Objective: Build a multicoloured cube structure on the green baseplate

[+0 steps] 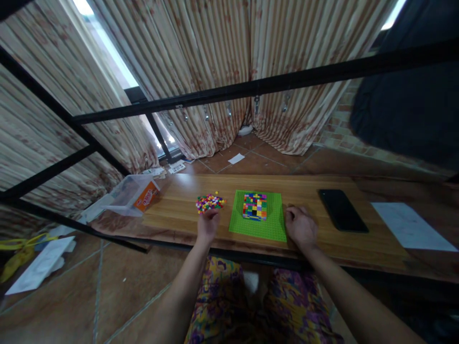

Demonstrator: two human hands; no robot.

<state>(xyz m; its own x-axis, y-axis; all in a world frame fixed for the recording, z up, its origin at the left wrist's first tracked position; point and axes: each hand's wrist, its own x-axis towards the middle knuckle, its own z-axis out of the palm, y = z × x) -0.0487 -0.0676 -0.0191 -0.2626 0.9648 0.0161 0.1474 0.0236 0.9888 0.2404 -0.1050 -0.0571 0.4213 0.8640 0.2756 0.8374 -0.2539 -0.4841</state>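
Observation:
A loose pile of small colourful toy bricks [210, 203] lies on the wooden table. My left hand [208, 225] is at the near edge of this pile, its fingers bent together; whatever may be between the fingertips is hidden. Right of the pile lies a green studded baseplate [236, 224], bearing a roughly square build of many-coloured bricks [255, 207]. Its middle shows gaps and a dark patch. My right hand [301, 228] rests on the table at the baseplate's right edge, fingers curled in. I cannot see whether they enclose anything.
A black phone [342, 210] lies right of my right hand, with a white paper sheet [412, 225] beyond it. At the table's left end stands a clear plastic box [125, 193] with an orange label. A black metal bar [215, 98] crosses above the table's far side.

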